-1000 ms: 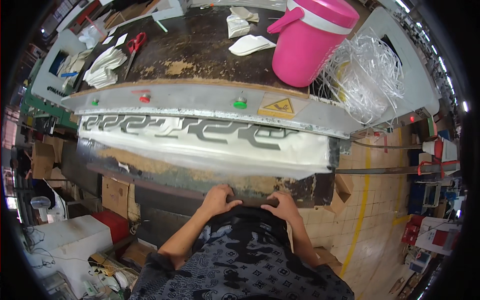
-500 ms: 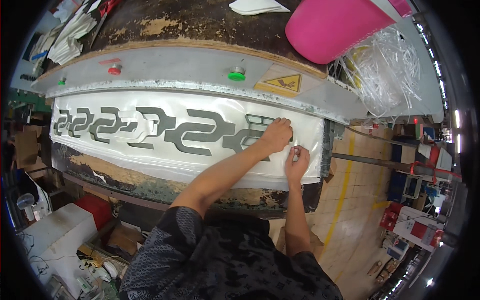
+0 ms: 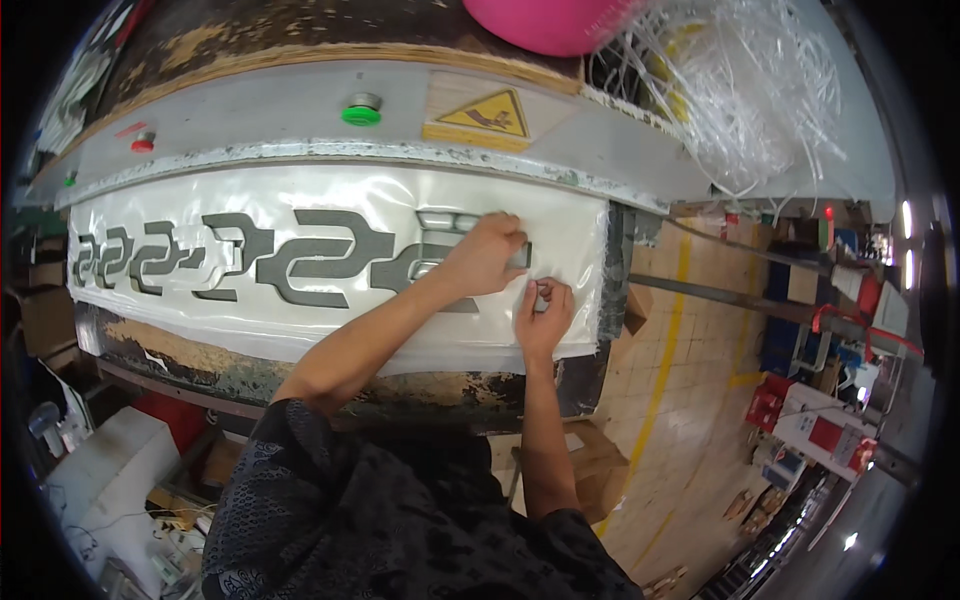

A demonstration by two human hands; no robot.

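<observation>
My left hand (image 3: 488,255) is closed over the right part of a metal cutting die (image 3: 440,220), a thin-walled frame resting on a white sheet (image 3: 390,190); the hand hides much of it. My right hand (image 3: 545,312) is just nearer to me and to the right, over the sheet, with its fingers curled together. What they hold, if anything, I cannot make out. Across the sheet runs a row of fork-shaped dark grey cut-outs (image 3: 335,245), spreading left from the die. A loose-looking white strip (image 3: 210,262) lies among the cut-outs on the left.
Behind the sheet stands a grey machine beam with a green button (image 3: 361,112), a red button (image 3: 143,142) and a yellow warning sign (image 3: 487,113). Clear plastic strands (image 3: 745,100) hang beside a pink container (image 3: 550,20). A metal bar (image 3: 720,295) juts out right; a cardboard box (image 3: 590,465) sits below.
The whole view has shifted, so the sheet and hands appear further left. My left hand stays on the cutting die, and my right hand remains curled beside it.
</observation>
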